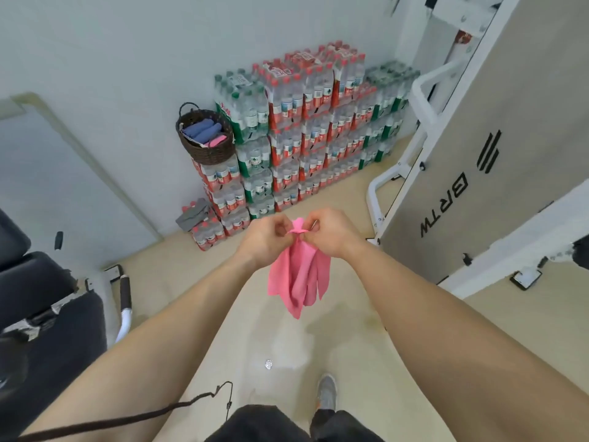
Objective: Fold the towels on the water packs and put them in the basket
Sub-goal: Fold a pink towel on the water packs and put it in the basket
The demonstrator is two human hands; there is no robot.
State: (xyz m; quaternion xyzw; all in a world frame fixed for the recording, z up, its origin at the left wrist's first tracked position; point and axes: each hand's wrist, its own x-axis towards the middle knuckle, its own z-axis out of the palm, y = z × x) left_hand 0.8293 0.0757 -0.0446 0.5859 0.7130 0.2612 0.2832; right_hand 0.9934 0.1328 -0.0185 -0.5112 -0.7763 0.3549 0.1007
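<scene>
Pale walls and a beige floor (248, 330) frame a small storage corner. A pink towel (299, 275) hangs in mid-air over the floor, in front of the person and well apart from the stacked goods. It is bunched at its top edge and falls in loose, uneven folds. The left hand (267, 239) and the right hand (334, 232) meet at that top edge, almost touching each other. Each has its fingers curled in and pinches the gathered cloth between thumb and fingertips.

Beyond the hands, water packs (315, 122) of shrink-wrapped bottles with red and green labels are stacked in stepped tiers against the far wall. A grey towel (192, 213) lies crumpled on the lowest pack at the left end of the stack, near the floor. Higher up on that left end, a dark wicker basket (207, 151) with a handle sits on a shorter column of packs. It holds rolled blue towels (202, 129) with a folded pink cloth (214, 142) just beside them.

To the right stands a tall beige panel (478, 154) with black lettering, set in a white metal frame (424, 100). At the left edge is a black padded seat (38, 282). A grey shoe (326, 392) shows on the floor below the arms, and a black cable (127, 419) crosses the bottom left corner.
</scene>
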